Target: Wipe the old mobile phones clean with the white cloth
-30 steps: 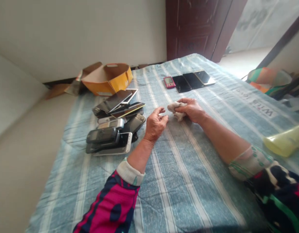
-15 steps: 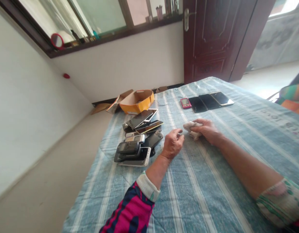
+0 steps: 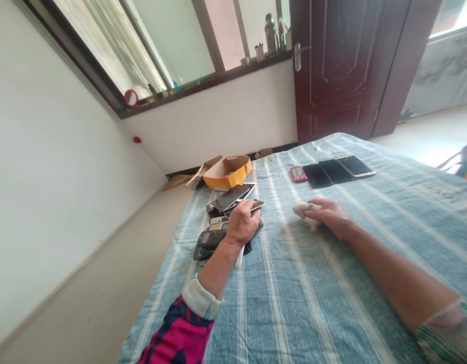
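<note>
My left hand [image 3: 243, 224] lies on top of a heap of several phones [image 3: 218, 220] at the left side of the striped blue cloth [image 3: 301, 283], its fingers curled over one phone in the heap. My right hand [image 3: 330, 217] rests on the cloth to the right, closed round a crumpled white rag [image 3: 305, 211]. Farther back, a small red phone [image 3: 298, 173] and three dark phones [image 3: 337, 171] lie side by side in a row.
An open yellow cardboard box [image 3: 228, 173] sits at the far left corner of the table. Behind it are a white wall, a window sill with small items and a dark wooden door [image 3: 339, 65]. Bare floor runs along the left.
My left hand has moved left from beside the rag onto the heap of phones. The right hand has stayed on the rag. The camera has tilted up, showing window and door.
</note>
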Demonstrator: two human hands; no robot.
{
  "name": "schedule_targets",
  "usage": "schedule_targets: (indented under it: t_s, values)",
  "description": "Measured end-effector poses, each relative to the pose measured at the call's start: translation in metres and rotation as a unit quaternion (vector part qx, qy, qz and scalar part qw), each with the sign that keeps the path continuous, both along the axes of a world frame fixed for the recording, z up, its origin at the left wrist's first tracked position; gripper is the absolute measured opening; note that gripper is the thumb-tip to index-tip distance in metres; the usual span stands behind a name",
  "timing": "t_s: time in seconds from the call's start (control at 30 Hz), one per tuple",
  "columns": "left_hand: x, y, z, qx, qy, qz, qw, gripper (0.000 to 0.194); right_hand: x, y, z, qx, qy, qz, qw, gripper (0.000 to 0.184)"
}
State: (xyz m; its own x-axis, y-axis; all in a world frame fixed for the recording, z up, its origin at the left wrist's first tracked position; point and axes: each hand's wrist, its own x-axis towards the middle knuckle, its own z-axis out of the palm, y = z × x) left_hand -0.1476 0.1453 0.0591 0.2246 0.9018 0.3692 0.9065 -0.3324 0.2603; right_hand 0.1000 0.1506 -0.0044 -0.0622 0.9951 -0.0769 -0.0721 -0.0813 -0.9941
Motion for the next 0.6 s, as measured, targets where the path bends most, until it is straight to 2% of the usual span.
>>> schedule_targets:
  t_s: [0.07, 0.1, 0.23, 0.4, 0.6]
  values:
    - [-0.012, 0.002, 0.012, -0.025, 0.095, 0.068, 0.993, 0.019, 0.000, 0.000, 0.001, 0.002, 0.003, 0.004, 1.000, 0.024]
    - [-0.016, 0.002, 0.016, -0.044, 0.143, 0.082, 0.985, 0.021, 0.000, -0.001, 0.001, 0.003, 0.007, 0.007, 1.000, 0.025]
    - [-0.021, 0.000, 0.016, -0.071, 0.263, 0.126, 0.954, 0.023, 0.000, 0.000, -0.001, 0.005, 0.015, 0.008, 1.000, 0.028]
    - [-0.018, 0.005, 0.007, -0.089, 0.299, 0.142, 0.939, 0.026, 0.000, 0.003, -0.005, 0.006, 0.020, 0.021, 1.000, 0.030]
    - [-0.013, 0.015, 0.006, -0.114, 0.307, 0.147, 0.933, 0.023, 0.000, 0.004, -0.007, 0.006, 0.031, 0.010, 0.999, 0.030]
